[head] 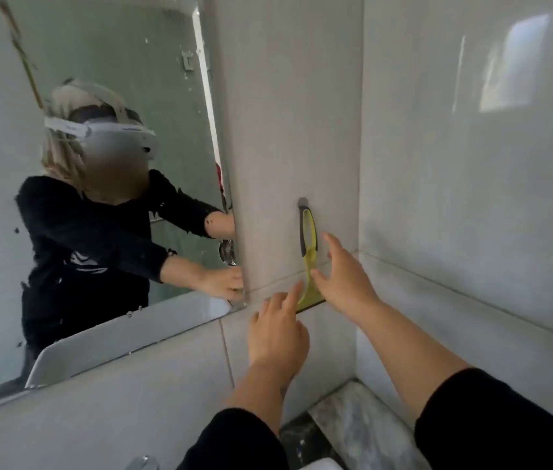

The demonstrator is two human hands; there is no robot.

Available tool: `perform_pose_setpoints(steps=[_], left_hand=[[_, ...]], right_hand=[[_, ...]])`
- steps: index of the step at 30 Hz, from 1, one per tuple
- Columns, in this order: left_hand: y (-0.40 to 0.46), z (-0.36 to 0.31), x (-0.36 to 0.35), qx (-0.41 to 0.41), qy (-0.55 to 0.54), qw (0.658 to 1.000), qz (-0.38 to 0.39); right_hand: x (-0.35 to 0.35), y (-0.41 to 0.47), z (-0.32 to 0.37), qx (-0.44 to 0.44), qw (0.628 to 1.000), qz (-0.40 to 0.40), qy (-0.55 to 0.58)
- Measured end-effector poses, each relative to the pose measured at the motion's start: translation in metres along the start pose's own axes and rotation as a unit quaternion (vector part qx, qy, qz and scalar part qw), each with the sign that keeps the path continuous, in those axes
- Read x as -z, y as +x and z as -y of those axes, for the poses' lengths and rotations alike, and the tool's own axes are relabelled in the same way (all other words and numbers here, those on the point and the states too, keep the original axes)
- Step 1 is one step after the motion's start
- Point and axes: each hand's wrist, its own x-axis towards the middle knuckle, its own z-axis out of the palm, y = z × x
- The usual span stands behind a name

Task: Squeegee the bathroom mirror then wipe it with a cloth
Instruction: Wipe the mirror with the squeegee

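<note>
A yellow-green squeegee point(309, 252) with a dark grip hangs from a metal hook point(302, 202) on the tiled wall, to the right of the mirror point(109, 62). My right hand point(344, 276) is open, fingers spread, right beside the squeegee's neck, thumb near it but not closed on it. My left hand point(276, 330) is below, index finger pointing up and touching or nearly touching the squeegee's blade end. The mirror fills the left half and reflects a person in a black top and both hands. No cloth is in view.
White wall tiles point(471, 164) form a corner to the right of the squeegee. A marbled ledge point(346, 422) runs below in the corner. A chrome tap tip point(141, 464) and a white basin edge point(322, 465) show at the bottom.
</note>
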Motion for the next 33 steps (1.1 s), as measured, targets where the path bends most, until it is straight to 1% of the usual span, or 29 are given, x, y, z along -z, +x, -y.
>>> perform_pose_setpoints(steps=[2, 6, 10, 13, 14, 17, 19, 23, 27, 29, 33], left_hand=[[0.007, 0.000, -0.009, 0.013, 0.001, 1.000, -0.007], [0.015, 0.000, -0.027, 0.034, 0.013, 0.999, 0.011], [0.017, 0.004, -0.039, 0.049, 0.049, 0.997, 0.019], [0.016, -0.001, -0.040, 0.051, 0.044, 0.998, 0.015], [0.014, -0.002, -0.041, 0.046, 0.041, 0.998, -0.006], [0.006, -0.009, -0.042, 0.030, 0.045, 0.991, -0.124], [0.000, -0.017, -0.039, 0.021, 0.046, 0.983, -0.177], [-0.017, -0.033, -0.011, 0.016, 0.035, 0.972, -0.233], [-0.037, -0.044, 0.028, 0.032, 0.045, 0.960, -0.275], [-0.047, -0.045, 0.054, 0.039, 0.061, 0.953, -0.293], [-0.070, -0.037, 0.110, 0.045, 0.089, 0.951, -0.292]], right_hand=[[-0.005, 0.015, 0.001, -0.009, 0.999, -0.034, 0.033], [-0.024, 0.035, 0.002, -0.006, 0.996, -0.056, 0.067], [-0.038, 0.047, -0.003, 0.005, 0.991, -0.100, 0.088], [-0.034, 0.047, -0.004, 0.008, 0.992, -0.098, 0.085], [-0.029, 0.045, -0.003, 0.010, 0.992, -0.098, 0.081], [-0.012, 0.038, 0.003, 0.021, 0.990, -0.114, 0.082], [0.003, 0.032, 0.010, 0.019, 0.989, -0.118, 0.084], [0.033, 0.011, 0.033, 0.017, 0.988, -0.108, 0.112], [0.056, -0.017, 0.072, 0.004, 0.980, -0.074, 0.182], [0.064, -0.031, 0.094, 0.004, 0.973, -0.070, 0.220], [0.077, -0.055, 0.141, 0.013, 0.963, -0.048, 0.266]])
